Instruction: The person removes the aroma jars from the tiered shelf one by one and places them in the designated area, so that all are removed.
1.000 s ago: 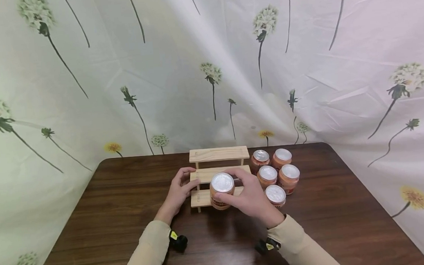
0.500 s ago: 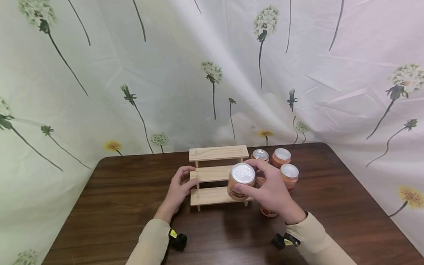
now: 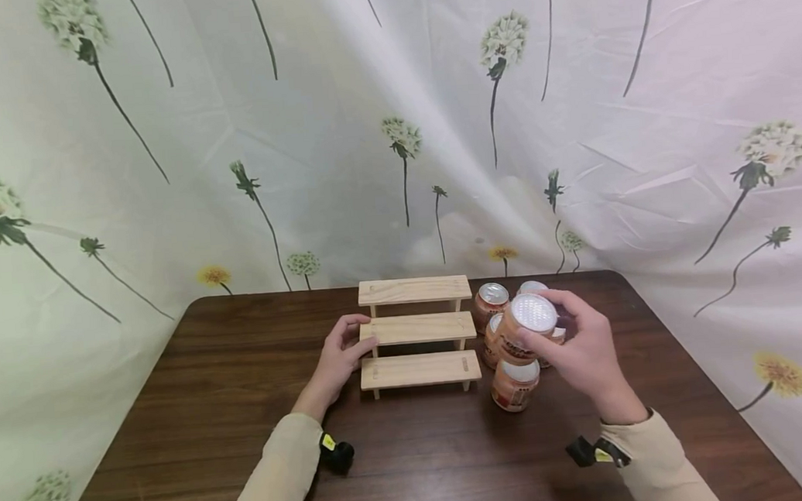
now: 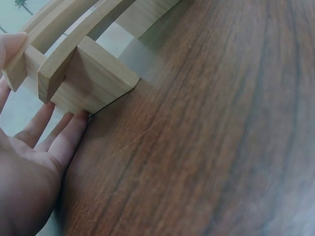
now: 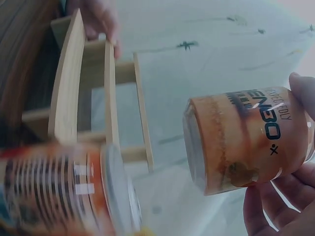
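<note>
A three-tier wooden display rack (image 3: 418, 328) stands on the dark table. My left hand (image 3: 339, 360) holds its left end, thumb and forefinger at the middle shelf; in the left wrist view other fingers touch the end panel (image 4: 88, 81). My right hand (image 3: 582, 346) grips an orange can (image 3: 533, 315) with a silver lid, raised above several similar cans to the right of the rack. In the right wrist view the held can (image 5: 251, 140) shows dark lettering. A front can (image 3: 515, 386) stands upright below it; cans behind are partly hidden.
Another can (image 3: 492, 298) stands close to the rack's right side, at the back. A printed curtain (image 3: 339, 169) with dandelions hangs behind the far edge of the wooden table (image 3: 243, 386).
My right hand has carried the can rightward from in front of the rack to over the other cans. My left hand has stayed at the rack's left end.
</note>
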